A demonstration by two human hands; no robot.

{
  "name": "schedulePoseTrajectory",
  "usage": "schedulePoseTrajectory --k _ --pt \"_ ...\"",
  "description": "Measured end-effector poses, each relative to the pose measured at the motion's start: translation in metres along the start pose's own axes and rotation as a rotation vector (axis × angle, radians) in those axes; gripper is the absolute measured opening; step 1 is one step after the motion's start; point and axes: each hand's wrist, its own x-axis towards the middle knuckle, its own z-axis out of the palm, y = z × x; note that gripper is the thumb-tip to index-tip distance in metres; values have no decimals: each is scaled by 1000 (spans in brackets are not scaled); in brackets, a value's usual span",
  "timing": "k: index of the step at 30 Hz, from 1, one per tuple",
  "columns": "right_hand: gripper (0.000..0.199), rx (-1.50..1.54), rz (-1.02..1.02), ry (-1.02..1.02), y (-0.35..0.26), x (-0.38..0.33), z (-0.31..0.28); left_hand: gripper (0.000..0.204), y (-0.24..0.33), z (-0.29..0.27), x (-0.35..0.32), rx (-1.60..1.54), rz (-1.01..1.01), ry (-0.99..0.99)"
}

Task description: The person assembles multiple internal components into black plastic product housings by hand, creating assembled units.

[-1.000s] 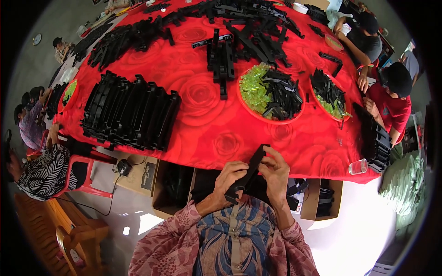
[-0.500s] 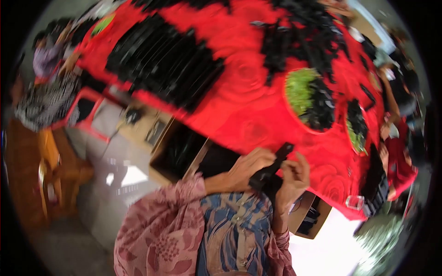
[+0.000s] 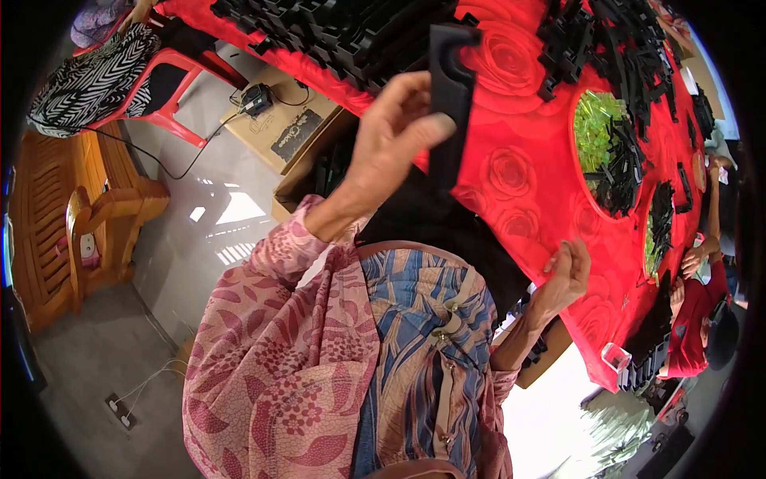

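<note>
My left hand [image 3: 387, 140] is closed around a long black plastic part [image 3: 451, 88], which stands almost upright and has a notch near its top. It is held over the edge of the red tablecloth [image 3: 511, 172]. Lower and to the right, my right hand [image 3: 565, 271] hovers by the cloth with its fingers curled in. Whether anything small sits in those fingertips I cannot make out. Beyond my left hand lie dense rows of black plastic parts [image 3: 343, 40]. A round orange-rimmed tray [image 3: 576, 148] holds clear green pieces and black parts.
A second tray [image 3: 658, 231] and a small clear box [image 3: 615, 357] are on the right of the table. Cardboard boxes [image 3: 283, 120] stand under its left edge, near a red plastic chair [image 3: 179, 80] and a wooden bench [image 3: 104, 215]. A person in red [image 3: 692, 335] works at right.
My hands have parted: the left has lifted the black part up and forward, and the right has moved right. The view has shifted, showing more floor on the left.
</note>
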Motion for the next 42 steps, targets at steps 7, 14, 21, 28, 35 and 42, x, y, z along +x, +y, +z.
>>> schedulePoseTrajectory --k 7,14,21,28,35,42 --pt "20 -103 -42 -126 25 -4 7 37 -11 -33 -6 -572 -498 -128" --pt "16 -130 -58 -67 18 -5 16 54 -29 -149 -28 116 -698 -458" --pt "14 -187 -112 -89 12 -8 21 39 -202 -237 -91 755 -714 -109" --pt "16 -240 -240 -100 17 -7 16 24 -176 -177 -73 1528 -533 -549" --pt "17 -236 -297 -68 14 -6 16 20 -5 -19 -8 479 -649 -782" --pt "16 -263 -331 -76 10 -8 11 33 -36 125 171 512 -94 -494"
